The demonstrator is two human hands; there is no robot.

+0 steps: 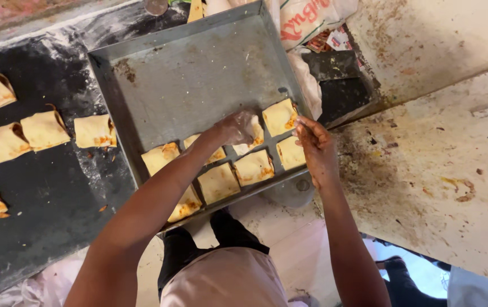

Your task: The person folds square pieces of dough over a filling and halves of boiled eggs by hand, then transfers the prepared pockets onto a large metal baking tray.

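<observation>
While the left hand is pressing a folded pastry square onto the metal tray — near its front right corner — the right hand is hovering alongside, fingers pinched, holding nothing visible; filling the bare far half looks next.

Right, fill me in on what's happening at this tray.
A person is laying folded dough parcels in a metal tray. The left hand rests on a parcel in the tray's near rows; the right hand hovers at the tray's edge by another parcel. More parcels wait on the dark, floured counter.
</observation>
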